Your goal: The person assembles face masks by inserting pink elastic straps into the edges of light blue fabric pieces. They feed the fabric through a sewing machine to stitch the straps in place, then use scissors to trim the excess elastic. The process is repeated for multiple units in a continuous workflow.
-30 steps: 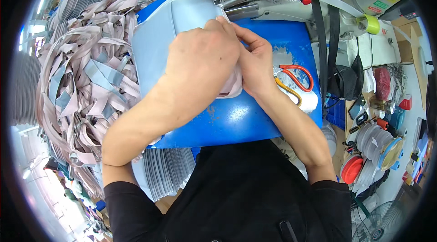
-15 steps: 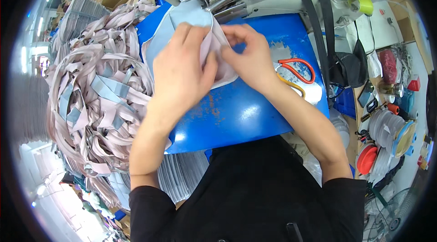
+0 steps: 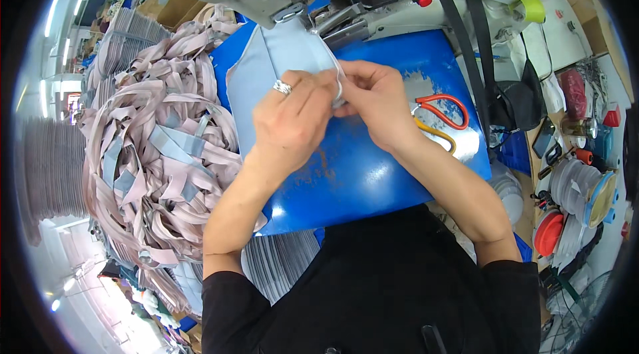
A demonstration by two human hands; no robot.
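Note:
A light blue fabric piece (image 3: 293,51) lies on the blue work plate, its far end under the presser foot (image 3: 290,14) of a sewing machine. My left hand (image 3: 293,114), a ring on one finger, is closed on the fabric's right edge. Close against it, my right hand (image 3: 374,97) pinches the same white-trimmed edge between thumb and fingers. Both hands' fingertips meet there and partly hide what they grip. Scissors (image 3: 442,114) with one red and one yellow handle lie right of my right hand.
A big heap of pinkish and blue fabric strips (image 3: 160,174) rises left of the blue plate (image 3: 359,187). Stacked grey pieces (image 3: 276,264) stand below its near edge. Black straps (image 3: 474,41) hang at the right, beside a bench with rolls of tape (image 3: 576,187).
The fabric's pinkish underside has turned out of sight, and its blue face now lies flatter. My left hand has moved right and down, and the two hands have come together at the edge.

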